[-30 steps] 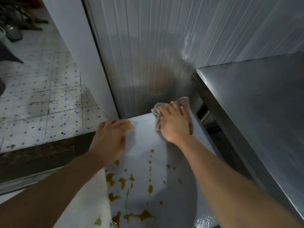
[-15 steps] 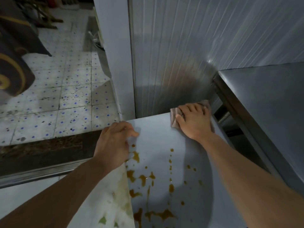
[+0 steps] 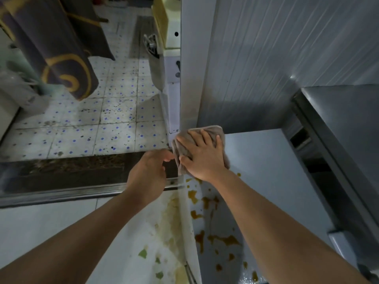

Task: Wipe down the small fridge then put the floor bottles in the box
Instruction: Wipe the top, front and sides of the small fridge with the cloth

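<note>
We're looking straight down at the top of the small fridge [image 3: 266, 181], a pale flat surface filling the lower right of the view. Our right hand [image 3: 202, 156] is pressed flat on a grey-brown rag [image 3: 213, 133] at the fridge's far-left corner, roughly 12 o'clock from the middle of the top — fingers [image 3: 191, 140] spread and straight, palm down, nothing curled around the cloth. The rag hangs a bit over the left edge.

Our left hand [image 3: 148, 173] sits just at 9 o'clock of the right one, off the fridge's edge, with its fingers loosely curled — fingertips close to the rag's drooping edge, but we can't tell if they're actually pinching it or just touching.

Brown sticky stains [image 3: 213, 240] are splattered across the fridge top toward 6 o'clock from the rag, in drips and blobs. The fridge's left side [image 3: 155, 232] has yellowish smears too.

At 3 o'clock there's a stainless steel table [image 3: 348, 124], its top higher than the fridge. Behind, at 12 o'clock, a ribbed metal wall panel [image 3: 266, 58]. Over at 9 to 10 o'clock the tiled floor [image 3: 114, 111] with little blue dots looks pretty grimy, and a dark cloth with yellow swirls [image 3: 61, 64] hangs at 10 o'clock. Can't see any bottles or a box from here.
</note>
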Motion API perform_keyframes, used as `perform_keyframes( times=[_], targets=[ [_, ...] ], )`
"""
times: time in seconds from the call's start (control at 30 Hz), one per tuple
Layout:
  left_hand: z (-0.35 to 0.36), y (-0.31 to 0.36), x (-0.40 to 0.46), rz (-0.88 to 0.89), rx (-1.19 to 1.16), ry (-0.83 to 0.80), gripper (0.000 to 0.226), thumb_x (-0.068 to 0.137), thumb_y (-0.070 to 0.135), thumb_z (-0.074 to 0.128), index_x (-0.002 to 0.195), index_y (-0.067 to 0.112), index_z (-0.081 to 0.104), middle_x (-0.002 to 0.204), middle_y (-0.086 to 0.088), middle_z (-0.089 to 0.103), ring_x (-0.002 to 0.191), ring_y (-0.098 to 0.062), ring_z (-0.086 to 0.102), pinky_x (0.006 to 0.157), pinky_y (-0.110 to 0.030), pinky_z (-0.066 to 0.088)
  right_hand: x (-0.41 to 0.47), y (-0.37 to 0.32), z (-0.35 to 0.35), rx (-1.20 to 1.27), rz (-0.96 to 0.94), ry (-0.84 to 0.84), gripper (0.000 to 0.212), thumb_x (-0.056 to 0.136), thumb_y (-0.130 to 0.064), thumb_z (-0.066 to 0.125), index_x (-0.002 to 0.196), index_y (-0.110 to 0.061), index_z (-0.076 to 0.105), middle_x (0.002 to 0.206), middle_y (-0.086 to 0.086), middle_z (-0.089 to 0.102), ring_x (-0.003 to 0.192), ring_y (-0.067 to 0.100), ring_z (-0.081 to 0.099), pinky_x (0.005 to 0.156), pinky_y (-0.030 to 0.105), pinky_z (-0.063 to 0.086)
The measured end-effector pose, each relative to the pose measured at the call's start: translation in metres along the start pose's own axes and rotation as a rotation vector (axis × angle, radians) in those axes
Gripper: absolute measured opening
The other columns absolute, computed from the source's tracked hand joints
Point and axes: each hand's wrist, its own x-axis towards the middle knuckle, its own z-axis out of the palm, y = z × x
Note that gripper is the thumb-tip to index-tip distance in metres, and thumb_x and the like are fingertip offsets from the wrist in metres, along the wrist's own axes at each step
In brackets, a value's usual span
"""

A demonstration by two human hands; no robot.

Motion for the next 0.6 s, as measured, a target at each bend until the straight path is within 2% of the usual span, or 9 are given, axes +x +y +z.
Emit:
perform_keyframes(
  times=[0.17, 0.27, 0.33, 0.4, 0.5, 0.6],
  targets=[
    [-0.012, -0.007, -0.016, 0.068, 0.065, 0.037, 0.045, 0.085, -0.005, 0.044, 0.118, 0.024, 0.057, 0.119, 0.0, 0.059, 0.111, -0.016, 0.053, 0.091, -0.035, 0.048, -0.022, -0.02, 0.005, -0.019, -0.044, 0.016, 0.061, 0.084, -0.046, 0.048, 0.142, -0.043, 0.03, 0.159, -0.008, 0.004, 0.146, 0.023, -0.007, 0.114, 0.057, -0.008],
    [-0.018, -0.009, -0.017, 0.082, 0.086, -0.001, 0.044, 0.085, -0.003, 0.045, 0.118, 0.024, 0.056, 0.119, -0.001, 0.058, 0.11, -0.016, 0.052, 0.09, -0.037, 0.048, -0.065, -0.031, 0.016, -0.048, -0.093, 0.045, 0.055, 0.079, -0.041, 0.053, 0.133, -0.038, 0.044, 0.159, -0.007, 0.003, 0.146, 0.023, -0.007, 0.113, 0.052, -0.014],
    [-0.019, -0.005, -0.016, 0.039, 0.081, -0.046, 0.044, 0.086, -0.001, 0.046, 0.119, 0.027, 0.054, 0.122, -0.002, 0.055, 0.11, -0.016, 0.051, 0.09, -0.037, 0.048, -0.095, -0.034, 0.022, -0.048, -0.111, 0.049, 0.054, 0.078, -0.038, 0.049, 0.131, -0.036, 0.047, 0.159, -0.008, 0.006, 0.145, 0.022, -0.005, 0.112, 0.048, -0.018],
    [-0.017, 0.0, -0.017, 0.02, 0.06, -0.071, 0.044, 0.085, 0.0, 0.047, 0.12, 0.027, 0.053, 0.124, 0.0, 0.053, 0.111, -0.015, 0.05, 0.09, -0.037, 0.047, -0.112, -0.032, 0.024, -0.03, -0.113, 0.03, 0.056, 0.08, -0.039, 0.041, 0.136, -0.037, 0.042, 0.159, -0.011, 0.006, 0.145, 0.019, -0.006, 0.114, 0.046, -0.017],
    [-0.011, 0.007, -0.018, 0.096, 0.037, -0.085, 0.042, 0.083, -0.001, 0.051, 0.117, 0.025, 0.055, 0.121, 0.002, 0.055, 0.112, -0.016, 0.048, 0.087, -0.039, 0.048, -0.104, -0.02, 0.018, -0.013, -0.104, -0.004, 0.058, 0.088, -0.051, 0.033, 0.145, -0.043, 0.027, 0.159, -0.015, 0.003, 0.146, 0.014, -0.007, 0.116, 0.046, -0.011],
    [-0.003, 0.013, -0.019, 0.119, 0.051, -0.081, 0.043, 0.083, 0.001, 0.054, 0.119, 0.025, 0.054, 0.122, 0.002, 0.055, 0.113, -0.016, 0.047, 0.086, -0.037, 0.047, -0.083, 0.016, 0.006, -0.053, -0.011, -0.003, 0.06, 0.093, -0.06, 0.024, 0.148, -0.044, 0.008, 0.16, -0.011, -0.002, 0.147, 0.016, -0.005, 0.113, 0.046, -0.011]
  ],
)
